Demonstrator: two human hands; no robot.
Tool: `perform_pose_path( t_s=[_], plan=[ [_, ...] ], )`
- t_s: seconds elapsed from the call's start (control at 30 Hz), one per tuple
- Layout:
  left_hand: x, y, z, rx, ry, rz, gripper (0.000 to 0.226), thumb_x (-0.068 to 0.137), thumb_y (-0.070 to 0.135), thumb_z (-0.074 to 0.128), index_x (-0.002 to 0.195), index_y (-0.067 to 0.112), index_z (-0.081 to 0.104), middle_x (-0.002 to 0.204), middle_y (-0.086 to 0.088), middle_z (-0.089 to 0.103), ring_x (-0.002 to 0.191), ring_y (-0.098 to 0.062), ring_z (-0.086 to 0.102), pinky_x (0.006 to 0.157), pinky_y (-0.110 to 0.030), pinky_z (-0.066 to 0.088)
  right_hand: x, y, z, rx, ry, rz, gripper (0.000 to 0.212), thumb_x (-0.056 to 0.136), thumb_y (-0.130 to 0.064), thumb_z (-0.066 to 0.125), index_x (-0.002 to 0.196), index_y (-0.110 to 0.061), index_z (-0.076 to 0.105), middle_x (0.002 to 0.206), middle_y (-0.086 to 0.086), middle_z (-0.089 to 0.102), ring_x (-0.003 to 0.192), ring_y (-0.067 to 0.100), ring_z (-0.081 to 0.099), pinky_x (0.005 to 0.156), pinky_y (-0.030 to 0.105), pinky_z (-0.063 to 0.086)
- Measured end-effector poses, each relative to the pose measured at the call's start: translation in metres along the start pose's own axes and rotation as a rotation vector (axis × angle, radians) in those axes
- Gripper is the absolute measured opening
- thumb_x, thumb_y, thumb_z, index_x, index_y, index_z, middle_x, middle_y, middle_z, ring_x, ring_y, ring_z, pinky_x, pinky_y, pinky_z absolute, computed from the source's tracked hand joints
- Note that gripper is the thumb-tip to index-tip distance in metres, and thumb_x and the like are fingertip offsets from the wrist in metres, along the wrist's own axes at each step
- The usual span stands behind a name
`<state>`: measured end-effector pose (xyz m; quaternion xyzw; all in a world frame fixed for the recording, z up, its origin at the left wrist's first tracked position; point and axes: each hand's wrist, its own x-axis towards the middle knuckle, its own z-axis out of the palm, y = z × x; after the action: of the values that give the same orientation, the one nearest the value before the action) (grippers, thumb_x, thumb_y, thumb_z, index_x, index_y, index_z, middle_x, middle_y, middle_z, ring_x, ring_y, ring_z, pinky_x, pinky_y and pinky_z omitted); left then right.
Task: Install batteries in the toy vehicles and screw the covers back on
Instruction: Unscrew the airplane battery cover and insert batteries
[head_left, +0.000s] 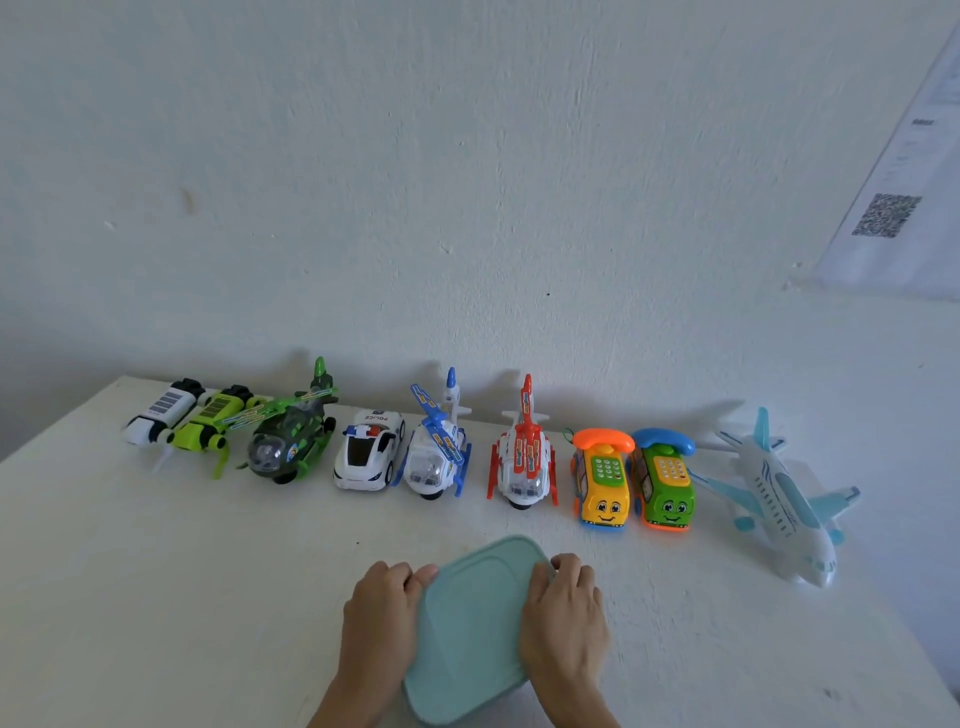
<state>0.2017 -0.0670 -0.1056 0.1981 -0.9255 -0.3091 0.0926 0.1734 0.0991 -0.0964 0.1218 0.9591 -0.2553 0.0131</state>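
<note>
A pale teal lidded box (470, 629) sits on the white table near its front edge. My left hand (382, 618) grips its left side and my right hand (563, 618) grips its right side, fingers curled over the lid's far corners. Behind it, along the wall, stands a row of toys: a white vehicle (163, 413), a lime vehicle (208, 423), a green helicopter (288, 434), a police car (369, 449), a blue-and-white helicopter (439, 447), a red-and-white helicopter (524, 457), a yellow phone car (602, 480), a green phone car (665, 480) and a white airplane (784, 499). No batteries or screwdriver show.
The white table (182, 571) runs up to a white wall. A sheet of paper with a QR code (885, 215) hangs on the wall at upper right. The table's right edge slants down at the far right.
</note>
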Motion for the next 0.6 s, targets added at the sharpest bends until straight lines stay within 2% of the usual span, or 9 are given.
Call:
perform_pose_path(
  t_s=[0.1, 0.17, 0.2, 0.27, 0.3, 0.37, 0.4, 0.47, 0.6],
  plan=[
    [0.029, 0.003, 0.000, -0.081, -0.071, 0.103, 0.052, 0.089, 0.034, 0.065, 0.051, 0.023, 0.032, 0.062, 0.002, 0.039, 0.058, -0.018, 0.042, 0.058, -0.032, 0.029, 0.003, -0.007, -0.001, -0.188, -0.100, -0.097, 0.054, 0.098, -0.049, 0.019, 0.144, -0.022, 0.017, 0.123, 0.004, 0.045, 0.100, 0.022, 0.056, 0.072, 0.032, 0.044],
    [0.051, 0.008, -0.005, -0.086, -0.129, 0.165, 0.053, 0.087, 0.033, 0.068, 0.049, 0.024, 0.032, 0.061, 0.002, 0.037, 0.056, -0.019, 0.041, 0.060, -0.032, 0.034, 0.010, -0.011, -0.004, -0.261, -0.162, -0.181, 0.059, 0.099, -0.049, 0.016, 0.150, -0.028, -0.005, 0.134, 0.011, 0.038, 0.104, 0.026, 0.057, 0.080, 0.035, 0.045],
    [0.057, 0.011, -0.006, -0.069, -0.149, 0.182, 0.051, 0.087, 0.035, 0.067, 0.050, 0.022, 0.035, 0.062, 0.002, 0.037, 0.058, -0.021, 0.044, 0.061, -0.033, 0.037, 0.015, -0.011, -0.005, -0.283, -0.181, -0.230, 0.058, 0.098, -0.047, 0.015, 0.150, -0.030, -0.007, 0.146, 0.014, 0.026, 0.113, 0.028, 0.052, 0.087, 0.038, 0.043],
    [0.054, 0.022, -0.004, 0.061, -0.171, 0.134, 0.038, 0.093, 0.044, 0.056, 0.067, 0.017, 0.053, 0.076, 0.000, 0.044, 0.074, -0.026, 0.055, 0.070, -0.034, 0.042, 0.022, -0.009, -0.009, -0.309, -0.197, -0.375, 0.060, 0.096, -0.044, 0.010, 0.152, -0.025, -0.005, 0.159, 0.001, -0.011, 0.130, 0.028, 0.034, 0.099, 0.040, 0.038],
    [0.046, 0.026, 0.001, 0.180, -0.172, 0.074, 0.036, 0.097, 0.047, 0.046, 0.090, 0.015, 0.060, 0.089, -0.002, 0.047, 0.089, -0.027, 0.057, 0.077, -0.034, 0.043, 0.024, -0.008, -0.009, -0.301, -0.198, -0.439, 0.062, 0.095, -0.042, 0.008, 0.152, -0.023, -0.003, 0.158, -0.007, -0.018, 0.131, 0.023, 0.030, 0.099, 0.037, 0.038],
    [0.022, 0.033, 0.011, 0.348, -0.162, -0.049, 0.046, 0.100, 0.051, 0.030, 0.133, 0.022, 0.041, 0.117, -0.004, 0.044, 0.111, -0.025, 0.048, 0.085, -0.034, 0.044, 0.026, -0.005, -0.010, -0.259, -0.207, -0.458, 0.059, 0.097, -0.043, 0.013, 0.152, -0.026, 0.001, 0.159, -0.012, -0.006, 0.127, 0.018, 0.033, 0.095, 0.033, 0.042],
    [0.013, 0.034, 0.015, 0.378, -0.137, -0.066, 0.051, 0.100, 0.053, 0.026, 0.143, 0.026, 0.028, 0.124, -0.003, 0.042, 0.115, -0.023, 0.044, 0.085, -0.032, 0.044, 0.028, -0.004, -0.009, -0.236, -0.202, -0.446, 0.056, 0.098, -0.043, 0.018, 0.151, -0.031, 0.003, 0.159, -0.013, 0.002, 0.124, 0.019, 0.037, 0.092, 0.033, 0.043],
    [0.007, 0.033, 0.018, 0.355, -0.076, -0.053, 0.055, 0.099, 0.052, 0.028, 0.147, 0.025, 0.022, 0.126, -0.003, 0.041, 0.115, -0.021, 0.042, 0.085, -0.029, 0.044, 0.028, -0.005, -0.007, -0.210, -0.178, -0.417, 0.053, 0.099, -0.042, 0.022, 0.149, -0.039, 0.006, 0.156, -0.011, 0.012, 0.116, 0.020, 0.042, 0.086, 0.034, 0.045],
    [0.028, 0.024, 0.022, 0.149, -0.016, 0.079, 0.045, 0.098, 0.039, 0.044, 0.139, 0.019, 0.044, 0.118, -0.007, 0.048, 0.108, -0.025, 0.044, 0.084, -0.031, 0.041, 0.027, -0.009, -0.001, -0.162, -0.133, -0.284, 0.052, 0.098, -0.041, 0.023, 0.148, -0.041, 0.008, 0.153, -0.010, 0.015, 0.113, 0.021, 0.044, 0.080, 0.034, 0.045]
  ],
)
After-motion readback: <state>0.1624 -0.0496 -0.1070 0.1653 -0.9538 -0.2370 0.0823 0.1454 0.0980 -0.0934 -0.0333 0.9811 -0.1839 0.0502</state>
